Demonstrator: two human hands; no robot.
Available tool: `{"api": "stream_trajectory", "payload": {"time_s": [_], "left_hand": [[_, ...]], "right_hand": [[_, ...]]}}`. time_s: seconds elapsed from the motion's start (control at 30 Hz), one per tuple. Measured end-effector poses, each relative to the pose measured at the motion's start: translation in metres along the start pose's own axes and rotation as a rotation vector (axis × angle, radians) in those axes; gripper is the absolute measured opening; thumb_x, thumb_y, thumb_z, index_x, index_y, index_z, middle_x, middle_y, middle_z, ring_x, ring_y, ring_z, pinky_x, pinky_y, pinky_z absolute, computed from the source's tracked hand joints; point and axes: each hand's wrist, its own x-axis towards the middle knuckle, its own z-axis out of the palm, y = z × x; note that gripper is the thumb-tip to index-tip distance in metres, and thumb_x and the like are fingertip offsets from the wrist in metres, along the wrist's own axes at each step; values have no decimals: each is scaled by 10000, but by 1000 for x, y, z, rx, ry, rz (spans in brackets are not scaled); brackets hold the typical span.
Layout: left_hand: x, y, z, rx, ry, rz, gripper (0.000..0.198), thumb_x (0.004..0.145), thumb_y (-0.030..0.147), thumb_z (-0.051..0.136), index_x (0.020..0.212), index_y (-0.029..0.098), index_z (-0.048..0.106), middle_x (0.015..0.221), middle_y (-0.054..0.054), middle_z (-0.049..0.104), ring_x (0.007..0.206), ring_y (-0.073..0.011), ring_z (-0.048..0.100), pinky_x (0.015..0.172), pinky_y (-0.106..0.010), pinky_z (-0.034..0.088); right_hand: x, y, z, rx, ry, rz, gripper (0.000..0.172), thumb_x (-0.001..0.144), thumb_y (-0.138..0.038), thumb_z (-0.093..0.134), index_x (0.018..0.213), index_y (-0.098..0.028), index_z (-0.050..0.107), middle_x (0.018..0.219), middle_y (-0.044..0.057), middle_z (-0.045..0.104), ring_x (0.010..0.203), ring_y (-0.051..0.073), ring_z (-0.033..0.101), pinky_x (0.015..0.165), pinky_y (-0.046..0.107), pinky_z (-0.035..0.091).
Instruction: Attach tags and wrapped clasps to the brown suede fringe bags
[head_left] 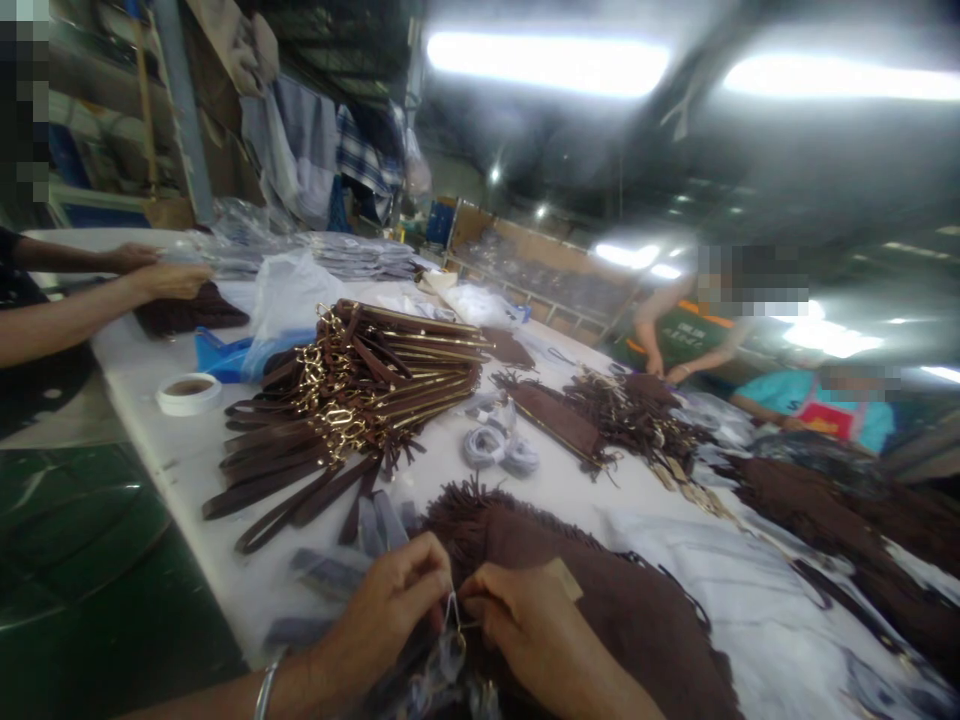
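Observation:
A thin white string (pixel 452 606) is pinched in my left hand (pixel 397 600), which wears a silver bangle on its wrist. Opposite it, my right hand (pixel 536 625) is closed too, its thumb and forefinger on the string's other side. The string runs down between both hands to a small gold ring (pixel 460 640), with clear plastic hanging about it. Under my hands lies a dark brown fringed bag (pixel 600 590); its near part is hidden by them. A tan tag (pixel 568 578) shows just past my right hand.
Stacked brown zippered pouches with straps (pixel 375 390) cover the table's middle. Beside them are a tape roll (pixel 189 394), a blue tape dispenser (pixel 225 355) and white cord bundles (pixel 486 446). A co-worker's hands (pixel 161 278) hold brown material at left; two people work across at right.

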Motion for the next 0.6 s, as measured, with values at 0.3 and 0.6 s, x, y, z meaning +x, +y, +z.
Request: {"api": "stream_trajectory", "payload": {"time_s": [0.3,0.6], "left_hand": [[10,1,5,-57,-24,17,181,886,331,544,787,181,542,624,34,558,582,-141,550,604,-247,407],[8,-15,-4,-71,-103,-87,303,852,448,581,963,169,542,625,28,588,493,-131,543,471,-219,346]], "right_hand": [[9,4,5,140,-63,31,177,816,-143,516,806,-213,679,663,-33,699,597,95,614,540,168,358],[7,14,13,351,-78,182,134,892,-255,490,846,-198,602,607,-50,621,382,67,453,368,161,295]]}}
